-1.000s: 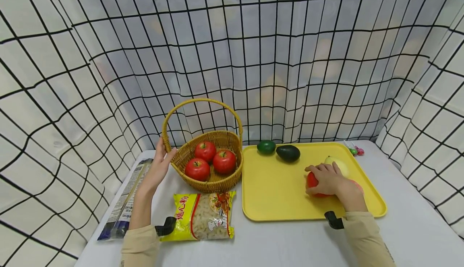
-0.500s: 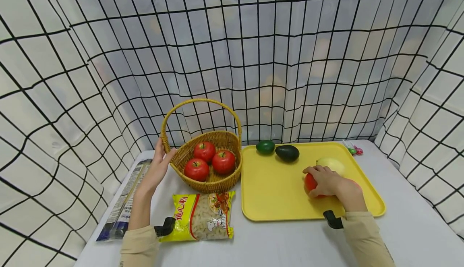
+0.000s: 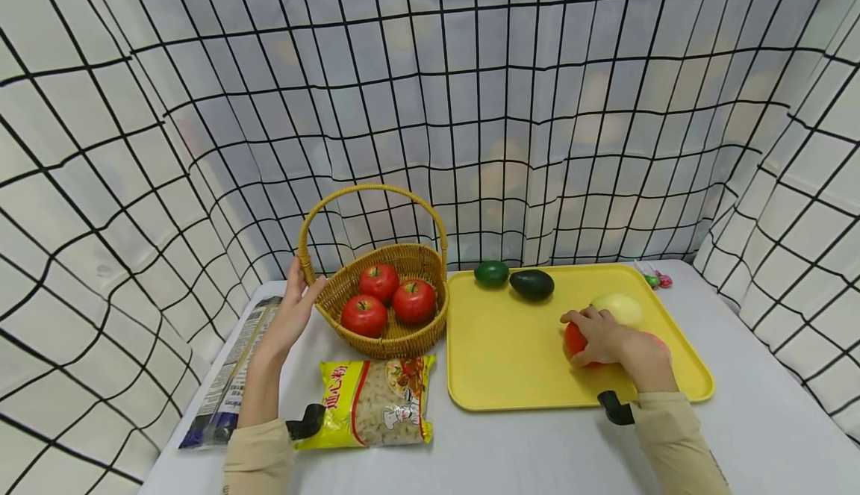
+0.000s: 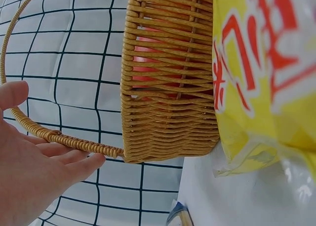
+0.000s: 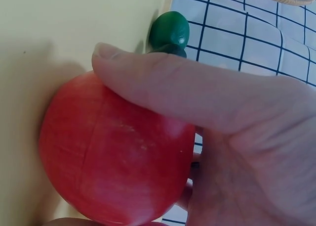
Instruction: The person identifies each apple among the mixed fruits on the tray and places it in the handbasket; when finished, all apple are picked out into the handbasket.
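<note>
My right hand (image 3: pixel 608 337) grips a red round fruit (image 5: pixel 118 152) on the yellow tray (image 3: pixel 504 360). In the right wrist view the thumb lies across its upper side; the other fingers are mostly hidden. A pale yellow fruit (image 3: pixel 619 308) lies just beyond this hand, and part of a pinkish-red fruit (image 3: pixel 660 343) shows beside it. My left hand (image 3: pixel 290 312) touches the side of the wicker basket's arched handle (image 4: pixel 74 141), with fairly straight fingers against it and the thumb apart. Several red apples (image 3: pixel 413 301) sit in the basket (image 3: pixel 396 346).
A dark green fruit (image 3: pixel 492 274) and an avocado (image 3: pixel 532 284) lie at the tray's far left edge. A yellow pasta bag (image 3: pixel 376 403) is before the basket, and a long package (image 3: pixel 231 375) lies left. Lollipops (image 3: pixel 661 280) lie behind the tray. Grid-patterned curtains (image 3: pixel 430 107) surround the table.
The pale yellow fruit has rolled, shifting left and then slightly back. My right hand and the red fruit have moved a little left. My left hand stays at the basket handle.
</note>
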### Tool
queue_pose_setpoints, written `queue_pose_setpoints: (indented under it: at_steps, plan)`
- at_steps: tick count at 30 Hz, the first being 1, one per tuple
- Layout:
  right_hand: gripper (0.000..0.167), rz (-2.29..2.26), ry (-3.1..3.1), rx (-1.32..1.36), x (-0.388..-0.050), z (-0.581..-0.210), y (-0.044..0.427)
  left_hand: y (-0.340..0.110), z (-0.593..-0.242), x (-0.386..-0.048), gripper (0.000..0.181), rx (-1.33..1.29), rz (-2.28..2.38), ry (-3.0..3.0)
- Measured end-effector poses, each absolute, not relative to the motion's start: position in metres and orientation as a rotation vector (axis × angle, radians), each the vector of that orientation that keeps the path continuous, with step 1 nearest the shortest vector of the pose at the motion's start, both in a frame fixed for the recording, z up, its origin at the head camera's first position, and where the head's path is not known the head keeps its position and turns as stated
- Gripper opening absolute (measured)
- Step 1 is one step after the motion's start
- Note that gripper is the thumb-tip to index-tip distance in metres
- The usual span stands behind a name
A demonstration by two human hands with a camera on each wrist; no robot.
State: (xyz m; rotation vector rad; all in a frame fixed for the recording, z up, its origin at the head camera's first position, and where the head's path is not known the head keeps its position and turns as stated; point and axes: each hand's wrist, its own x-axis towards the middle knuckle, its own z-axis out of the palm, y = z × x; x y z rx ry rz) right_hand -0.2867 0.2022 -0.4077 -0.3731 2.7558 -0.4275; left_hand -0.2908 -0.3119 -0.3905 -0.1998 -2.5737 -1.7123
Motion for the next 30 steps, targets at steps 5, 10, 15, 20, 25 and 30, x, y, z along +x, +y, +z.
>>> queue_pose_setpoints:
  at_steps: [5, 10, 15, 20, 25, 30]
  plan:
    - [0.073, -0.418, 2.756, -0.354, -0.286, -0.409, 0.203, -0.312, -0.392, -0.292, 0.085, -0.192, -1.711, -2.581]
    - [0.074, -0.414, 2.763, -0.362, -0.286, -0.410, 0.202, -0.314, -0.393, -0.294, 0.085, -0.186, -1.709, -2.579]
    - [0.073, -0.413, 2.776, -0.382, -0.284, -0.408, 0.198, -0.314, -0.392, -0.294, 0.087, -0.183, -1.709, -2.580]
    - [0.071, -0.409, 2.788, -0.419, -0.283, -0.409, 0.194, -0.313, -0.392, -0.291, 0.087, -0.172, -1.711, -2.591]
    - [0.066, -0.432, 2.787, -0.483, -0.282, -0.413, 0.189, -0.313, -0.392, -0.289, 0.088, -0.181, -1.713, -2.588]
    - [0.066, -0.465, 2.752, -0.518, -0.283, -0.412, 0.182, -0.312, -0.390, -0.292, 0.086, -0.201, -1.708, -2.578]
